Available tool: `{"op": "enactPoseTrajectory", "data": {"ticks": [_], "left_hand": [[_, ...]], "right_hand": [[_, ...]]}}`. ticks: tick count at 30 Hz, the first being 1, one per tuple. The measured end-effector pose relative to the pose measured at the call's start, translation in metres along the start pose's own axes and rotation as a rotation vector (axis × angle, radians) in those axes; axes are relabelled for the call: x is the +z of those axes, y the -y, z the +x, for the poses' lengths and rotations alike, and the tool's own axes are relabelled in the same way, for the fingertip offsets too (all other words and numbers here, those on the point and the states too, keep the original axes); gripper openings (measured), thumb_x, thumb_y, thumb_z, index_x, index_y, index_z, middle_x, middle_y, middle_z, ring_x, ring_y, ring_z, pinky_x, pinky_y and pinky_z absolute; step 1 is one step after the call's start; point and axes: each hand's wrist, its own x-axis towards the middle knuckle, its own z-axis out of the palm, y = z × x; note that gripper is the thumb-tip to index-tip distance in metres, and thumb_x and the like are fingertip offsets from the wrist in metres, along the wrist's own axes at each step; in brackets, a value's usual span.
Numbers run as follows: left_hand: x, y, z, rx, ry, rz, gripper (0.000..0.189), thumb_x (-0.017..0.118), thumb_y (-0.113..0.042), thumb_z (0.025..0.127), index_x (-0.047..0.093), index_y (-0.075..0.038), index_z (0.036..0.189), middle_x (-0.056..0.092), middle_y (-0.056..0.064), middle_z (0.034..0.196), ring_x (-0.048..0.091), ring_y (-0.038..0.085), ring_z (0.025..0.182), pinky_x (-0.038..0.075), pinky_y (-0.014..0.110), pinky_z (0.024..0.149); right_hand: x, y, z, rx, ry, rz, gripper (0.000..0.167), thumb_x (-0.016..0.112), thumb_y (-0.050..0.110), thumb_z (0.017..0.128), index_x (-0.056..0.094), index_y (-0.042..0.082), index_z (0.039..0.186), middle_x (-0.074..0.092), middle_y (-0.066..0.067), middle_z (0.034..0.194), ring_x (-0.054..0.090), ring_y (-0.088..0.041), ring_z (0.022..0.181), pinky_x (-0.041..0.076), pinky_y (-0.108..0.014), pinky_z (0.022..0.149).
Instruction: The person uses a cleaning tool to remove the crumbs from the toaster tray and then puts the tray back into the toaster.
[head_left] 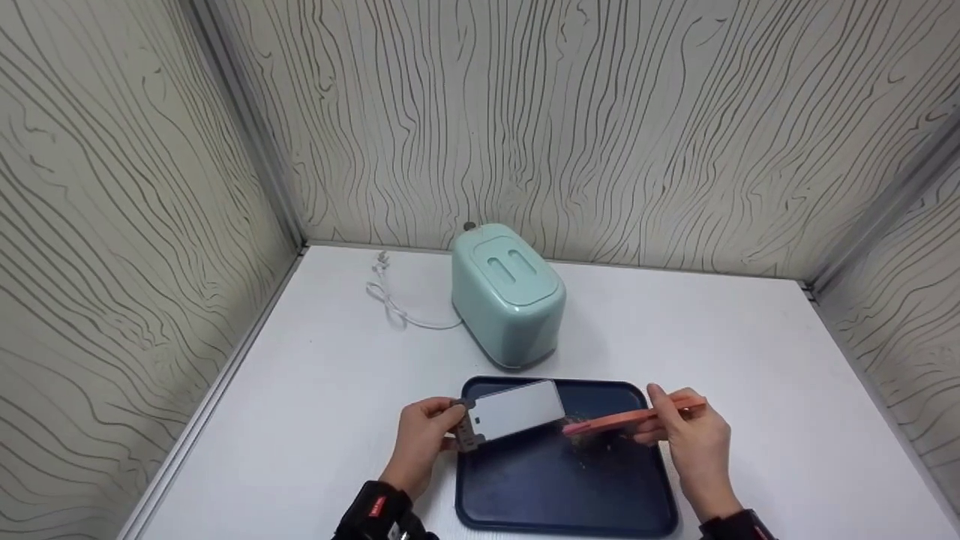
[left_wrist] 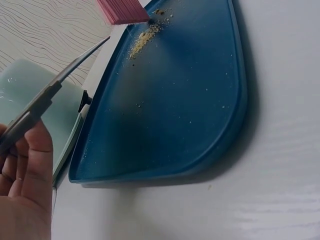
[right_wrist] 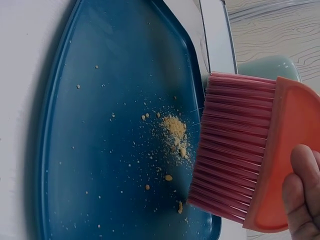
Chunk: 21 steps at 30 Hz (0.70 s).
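Note:
My left hand [head_left: 420, 442] pinches the grey end of a toaster crumb tray [head_left: 521, 411], a flat pale metal plate tilted above the serving tray. The left wrist view shows this crumb tray [left_wrist: 55, 82] nearly edge-on. In my right hand [head_left: 699, 454] is an orange cleaning brush [head_left: 619, 421] with pink bristles [right_wrist: 232, 150], held close to the far end of the crumb tray. The dark blue serving tray [head_left: 525, 491] lies beneath both. Yellow-brown crumbs [right_wrist: 175, 127] are heaped on it under the brush, with finer bits scattered around.
A mint-green toaster [head_left: 517, 322] with two slots stands behind the serving tray. Its white cord [head_left: 405, 315] and plug lie on the white table [head_left: 322, 375] to the left. Wood-grain patterned panels [head_left: 525, 135] enclose the back and sides.

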Motion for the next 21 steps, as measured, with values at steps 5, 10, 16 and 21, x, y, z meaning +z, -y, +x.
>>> {"op": "enactPoseTrajectory", "data": {"ticks": [5, 10, 16, 21], "left_hand": [[-0.001, 0.002, 0.000, -0.011, 0.001, -0.017, 0.028, 0.069, -0.018, 0.095, 0.071, 0.005, 0.112, 0.068, 0.007, 0.094, 0.064, 0.015, 0.083, 0.058, 0.030, 0.066], [0.000, 0.002, -0.001, -0.034, -0.010, -0.030, 0.028, 0.068, -0.018, 0.096, 0.071, 0.004, 0.112, 0.068, 0.008, 0.097, 0.064, 0.016, 0.084, 0.057, 0.029, 0.068], [0.002, 0.003, -0.001, -0.052, -0.028, -0.035, 0.027, 0.069, -0.018, 0.095, 0.071, 0.003, 0.111, 0.068, 0.007, 0.096, 0.064, 0.015, 0.083, 0.057, 0.028, 0.066], [0.003, 0.006, 0.001, -0.067, -0.015, -0.040, 0.028, 0.069, -0.019, 0.095, 0.071, 0.003, 0.112, 0.069, 0.007, 0.096, 0.065, 0.016, 0.082, 0.059, 0.030, 0.067]], "right_hand": [[-0.011, 0.001, 0.002, 0.039, -0.022, 0.106, 0.044, 0.071, 0.038, 0.096, 0.061, -0.004, 0.093, 0.073, -0.014, 0.070, 0.072, -0.026, 0.056, 0.061, -0.034, 0.061], [-0.021, 0.000, 0.006, 0.038, -0.053, 0.274, 0.040, 0.072, 0.029, 0.096, 0.064, -0.009, 0.105, 0.076, -0.016, 0.081, 0.074, -0.026, 0.064, 0.061, -0.034, 0.067], [-0.029, 0.001, 0.009, 0.012, -0.097, 0.355, 0.042, 0.073, 0.023, 0.096, 0.063, -0.009, 0.120, 0.078, -0.014, 0.096, 0.077, -0.024, 0.076, 0.061, -0.032, 0.075], [-0.038, -0.007, 0.014, -0.059, -0.165, 0.368, 0.042, 0.075, 0.018, 0.094, 0.064, -0.010, 0.123, 0.078, -0.015, 0.094, 0.077, -0.021, 0.079, 0.059, -0.027, 0.080]]}}
